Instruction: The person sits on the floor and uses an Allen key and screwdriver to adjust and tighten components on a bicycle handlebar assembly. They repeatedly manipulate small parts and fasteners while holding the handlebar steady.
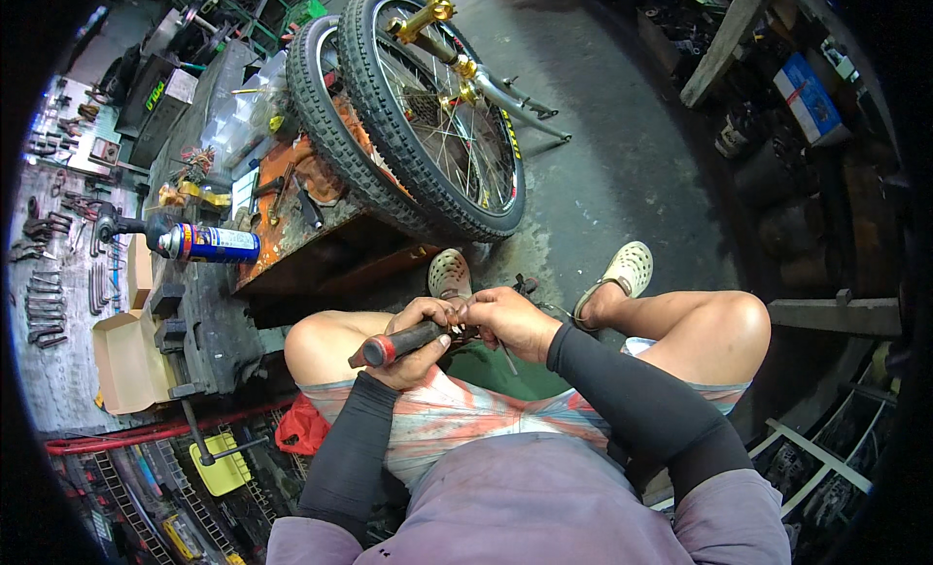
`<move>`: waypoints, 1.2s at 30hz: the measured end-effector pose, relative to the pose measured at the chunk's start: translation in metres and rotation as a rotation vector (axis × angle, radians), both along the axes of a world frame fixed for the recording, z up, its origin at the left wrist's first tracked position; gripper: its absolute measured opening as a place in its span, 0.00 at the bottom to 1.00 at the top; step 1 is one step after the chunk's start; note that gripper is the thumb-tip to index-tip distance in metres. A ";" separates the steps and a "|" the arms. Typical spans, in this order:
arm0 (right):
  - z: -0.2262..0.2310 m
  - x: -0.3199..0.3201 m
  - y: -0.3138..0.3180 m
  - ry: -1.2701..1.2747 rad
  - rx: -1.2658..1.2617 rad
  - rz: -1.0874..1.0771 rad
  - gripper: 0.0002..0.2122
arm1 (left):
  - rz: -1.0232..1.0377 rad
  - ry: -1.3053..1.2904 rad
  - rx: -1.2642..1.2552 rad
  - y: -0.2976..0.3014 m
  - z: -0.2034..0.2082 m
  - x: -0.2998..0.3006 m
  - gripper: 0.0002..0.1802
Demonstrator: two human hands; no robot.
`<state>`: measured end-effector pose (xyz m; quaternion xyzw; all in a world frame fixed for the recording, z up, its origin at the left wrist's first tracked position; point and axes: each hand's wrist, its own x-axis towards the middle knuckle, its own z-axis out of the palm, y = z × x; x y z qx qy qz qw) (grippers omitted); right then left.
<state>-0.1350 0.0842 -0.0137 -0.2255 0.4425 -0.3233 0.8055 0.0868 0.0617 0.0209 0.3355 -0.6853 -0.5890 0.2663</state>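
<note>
Between my knees, my left hand is wrapped round a dark tube with a red band. The tube points to the lower left, its banded end sticking out past the fingers. My right hand meets the left one at the tube's other end, fingertips pinched together over small parts I cannot make out. A thin metal rod shows just below the right hand. Dark, unclear parts lie beyond the knuckles. Black sleeves cover both forearms.
Two bicycle wheels and a silver fork stand ahead, by a wooden bench. A blue spray can, an open cardboard box and wrenches lie left. Shelving with a blue-white box lines the right.
</note>
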 end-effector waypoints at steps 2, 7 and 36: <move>-0.006 -0.003 0.001 -0.065 0.016 -0.068 0.12 | 0.020 0.015 0.026 0.001 0.000 -0.002 0.13; 0.004 -0.019 0.002 -0.123 0.012 -0.221 0.14 | 0.095 0.038 0.069 0.000 -0.014 0.000 0.14; 0.011 -0.013 0.000 0.340 -0.477 -0.101 0.13 | 0.141 0.081 0.122 0.000 -0.011 -0.003 0.17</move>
